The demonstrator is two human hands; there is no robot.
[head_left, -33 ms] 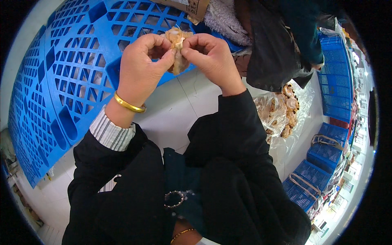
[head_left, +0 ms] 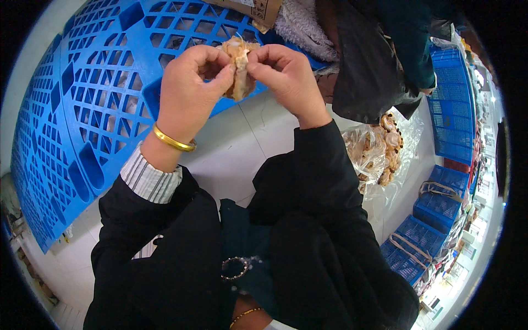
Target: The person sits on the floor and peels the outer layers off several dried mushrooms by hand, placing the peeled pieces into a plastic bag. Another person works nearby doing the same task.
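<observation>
Both hands hold a small tan, fuzzy plush piece [head_left: 240, 82] above the edge of a blue plastic pallet. A pale strip runs down its middle, and a thin light thread sticks up at its top. My left hand [head_left: 190, 91], with a gold bangle at the wrist, pinches its left side between thumb and fingers. On the other side, my right hand [head_left: 289, 80] grips the upper right edge between thumb and forefinger. My curled fingers hide part of the piece, so its full shape cannot be made out.
The blue lattice pallet [head_left: 113, 91] fills the left and far side. A cardboard box [head_left: 258, 10] and grey fluffy fabric [head_left: 302, 30] lie beyond. Right of me, a clear plastic bag [head_left: 366, 148] holds several tan-brown pieces. Blue crates [head_left: 451, 104] and another person's dark clothing [head_left: 366, 71] are farther right.
My right thumb and forefinger have shifted slightly right, away from the left fingertips. More of the plush piece's pale middle shows between the hands.
</observation>
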